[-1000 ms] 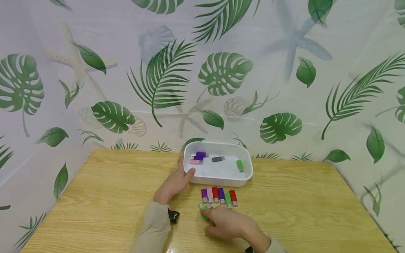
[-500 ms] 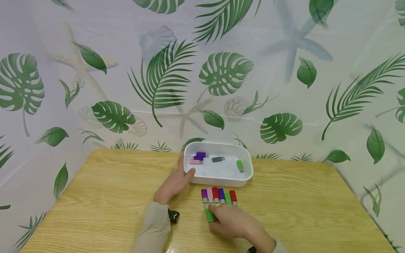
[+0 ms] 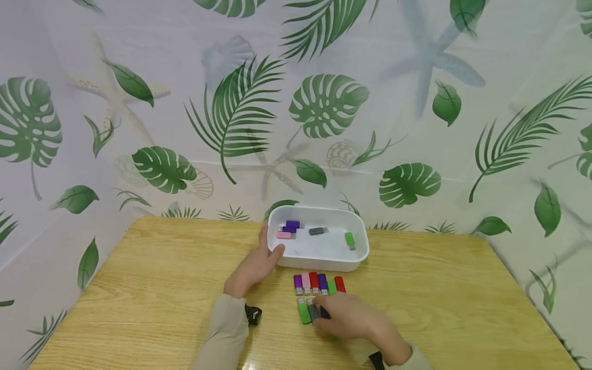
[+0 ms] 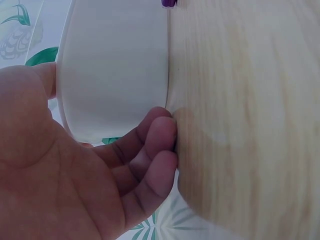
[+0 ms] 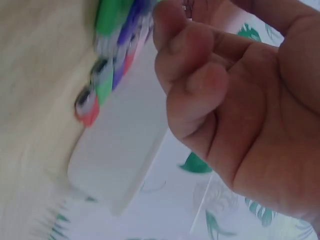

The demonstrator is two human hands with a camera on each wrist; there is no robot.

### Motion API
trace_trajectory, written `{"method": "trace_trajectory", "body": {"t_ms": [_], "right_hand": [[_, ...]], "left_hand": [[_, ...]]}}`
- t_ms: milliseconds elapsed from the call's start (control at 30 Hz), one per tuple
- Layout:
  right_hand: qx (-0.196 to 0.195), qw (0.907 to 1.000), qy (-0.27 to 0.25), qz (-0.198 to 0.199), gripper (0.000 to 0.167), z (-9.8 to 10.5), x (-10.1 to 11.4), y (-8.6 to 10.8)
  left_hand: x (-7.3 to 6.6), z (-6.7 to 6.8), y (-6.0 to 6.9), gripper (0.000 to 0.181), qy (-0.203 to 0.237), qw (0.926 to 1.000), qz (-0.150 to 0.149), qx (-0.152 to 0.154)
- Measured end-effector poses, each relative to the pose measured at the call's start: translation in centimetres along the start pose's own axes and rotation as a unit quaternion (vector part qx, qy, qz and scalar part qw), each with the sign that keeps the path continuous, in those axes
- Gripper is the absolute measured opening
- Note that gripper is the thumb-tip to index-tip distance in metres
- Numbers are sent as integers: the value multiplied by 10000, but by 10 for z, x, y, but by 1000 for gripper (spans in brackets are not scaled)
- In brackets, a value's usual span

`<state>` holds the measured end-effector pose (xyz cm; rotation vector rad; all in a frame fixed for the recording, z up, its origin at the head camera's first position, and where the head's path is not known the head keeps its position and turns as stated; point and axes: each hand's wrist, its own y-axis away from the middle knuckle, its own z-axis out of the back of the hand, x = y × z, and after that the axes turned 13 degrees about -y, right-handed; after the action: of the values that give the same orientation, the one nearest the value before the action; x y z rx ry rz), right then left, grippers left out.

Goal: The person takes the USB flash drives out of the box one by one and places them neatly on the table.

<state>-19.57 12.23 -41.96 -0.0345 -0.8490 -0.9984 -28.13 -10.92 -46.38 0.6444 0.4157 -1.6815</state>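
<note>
"Right hand?"

"Right hand [image 3: 349,316]: in from the near right, palm down, low over the table [image 3: 439,298]. Little, ring and middle fingers curled. Whether it grips anything, I cannot tell. At its fingertips, a near row of USB sticks, side by side: green stick [image 3: 304,312], grey stick [image 3: 314,312], dark stick [image 3: 325,312]; the first two with metal ends pointing far."

"Left hand?"

"Left hand [image 3: 254,264]: in from the near left, holding the left end of the white tray [image 3: 319,264], thumb at the rim, other fingers outside."

"Beyond the grips?"

"Between near row and tray, a far row of six sticks [image 3: 314,281]; left to right, purple, pink, red, blue, green, red. In the tray: two purple sticks [image 3: 292,224] and a pink stick [image 3: 283,235] left, one dark grey stick [image 3: 316,231] mid, one bright green stick [image 3: 350,239] right."

"Seen from one place only?"

"Left wrist: three curled fingertips down at the tray's foot. Right wrist: metal ends of the far row's last two, largely masked from the head."

"Obscured?"

"Right thumb and index tips: cut off in the blurred wrist view. Dark stick: partly under the hand."
</note>
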Motion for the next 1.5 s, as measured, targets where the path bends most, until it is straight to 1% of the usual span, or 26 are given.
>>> {"method": "trace_trajectory", "body": {"t_ms": [100,167,233,300,367,467,533,567,633,800,867,1000,1067,1167,1233,1300,1400,1500], "right_hand": [[-147,9996,-197,-118,42,11,-2,4],[-238,9990,-192,-339,45,15,-3,8],[-258,9980,-142,-557,45,14,-4,12],[-117,9973,-137,-713,47,8,-5,14],[120,9979,-134,-615,47,-1,-5,14],[465,9989,-31,-36,45,-15,-3,8],[587,9977,150,300,42,-23,-1,3],[611,9971,236,390,40,-26,0,0],[587,9968,349,408,39,-31,1,-3],[513,9983,217,163,39,-32,2,-6],[494,9984,201,175,39,-30,1,-6],[392,9985,171,345,37,-23,-1,-5],[319,9987,45,402,35,-17,-2,-4],[94,9979,-380,518,35,-4,-4,-2],[-195,9958,-615,654,34,7,-6,1],[-578,9918,-760,851,31,19,-10,3],[-1159,9848,-789,1024,23,34,-17,4],[-1645,9783,-715,1037,19,45,-27,2]], "left_hand": [[-1,2,-2,80,56,10000,44,-20],[-1,0,-1,80,128,9999,17,-24],[1,-4,2,80,195,9998,-20,12],[4,-10,5,80,219,9997,-68,73],[6,-14,8,80,187,9997,-55,116],[9,-16,10,78,185,9998,-8,69],[9,-15,9,78,175,9998,-29,19],[10,-15,9,79,189,9998,-18,16],[10,-13,7,80,186,9998,-28,17],[10,-11,6,80,103,9999,-41,41],[9,-10,5,80,78,10000,-32,47],[6,-7,5,80,56,10000,-1,34],[5,-6,5,80,56,10000,-27,15],[3,-4,4,79,62,10000,-69,-2],[2,-3,3,79,69,9999,-89,-17],[2,-2,2,79,84,9999,-114,-28],[1,-2,1,79,83,9999,-142,-40],[1,-2,0,80,98,9999,-99,-32]]}}
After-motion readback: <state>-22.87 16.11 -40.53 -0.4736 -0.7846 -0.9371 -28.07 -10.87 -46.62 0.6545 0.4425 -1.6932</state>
